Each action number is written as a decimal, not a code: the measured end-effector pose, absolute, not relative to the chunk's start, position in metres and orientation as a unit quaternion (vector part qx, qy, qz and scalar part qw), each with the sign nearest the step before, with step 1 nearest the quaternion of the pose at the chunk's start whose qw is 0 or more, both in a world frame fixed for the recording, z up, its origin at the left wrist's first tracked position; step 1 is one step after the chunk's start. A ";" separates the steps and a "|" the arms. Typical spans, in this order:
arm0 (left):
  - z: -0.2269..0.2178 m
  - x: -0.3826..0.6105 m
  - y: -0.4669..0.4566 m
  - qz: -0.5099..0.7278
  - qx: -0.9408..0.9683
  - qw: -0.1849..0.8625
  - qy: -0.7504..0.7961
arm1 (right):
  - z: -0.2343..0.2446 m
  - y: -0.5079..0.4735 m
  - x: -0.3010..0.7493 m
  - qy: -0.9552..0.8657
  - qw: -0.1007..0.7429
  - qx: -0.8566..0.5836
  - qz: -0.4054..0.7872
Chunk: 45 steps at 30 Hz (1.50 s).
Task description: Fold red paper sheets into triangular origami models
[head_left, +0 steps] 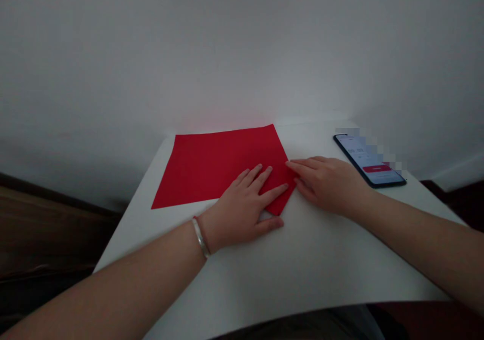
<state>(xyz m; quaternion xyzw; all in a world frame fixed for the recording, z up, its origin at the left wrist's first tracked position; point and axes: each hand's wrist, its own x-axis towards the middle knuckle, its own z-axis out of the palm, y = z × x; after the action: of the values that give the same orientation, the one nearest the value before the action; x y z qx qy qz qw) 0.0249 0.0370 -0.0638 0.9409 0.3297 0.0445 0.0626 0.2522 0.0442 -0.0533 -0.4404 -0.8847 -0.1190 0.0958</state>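
Note:
A sheet of red paper (207, 166) lies on the white table, its lower right corner apparently folded over. My left hand (247, 204) rests flat across the lower right part of the sheet, fingers spread and thumb stretched out near the paper's front edge. At the right edge of the paper is my right hand (328, 184), its fingers close together and the fingertips and thumb touching the edge as if gripping it. Exactly how the thumb meets the paper is hard to make out. Part of the sheet's front edge is hidden under my left hand.
A phone (363, 153) with its screen lit lies on the right side of the white table (302, 264). A pale wall (242, 53) rises directly behind the table. Brown wooden furniture (38, 219) stands to the left, below the tabletop.

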 end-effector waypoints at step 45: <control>-0.066 0.024 0.060 0.044 0.919 0.011 0.392 | -0.056 0.057 0.236 -0.872 0.049 -0.486 -0.029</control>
<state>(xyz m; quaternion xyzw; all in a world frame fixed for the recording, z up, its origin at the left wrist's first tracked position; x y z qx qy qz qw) 0.0240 0.0601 -0.0664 0.9188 0.3921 0.0437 0.0114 0.2361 0.0573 -0.0560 -0.4861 -0.8720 -0.0285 0.0494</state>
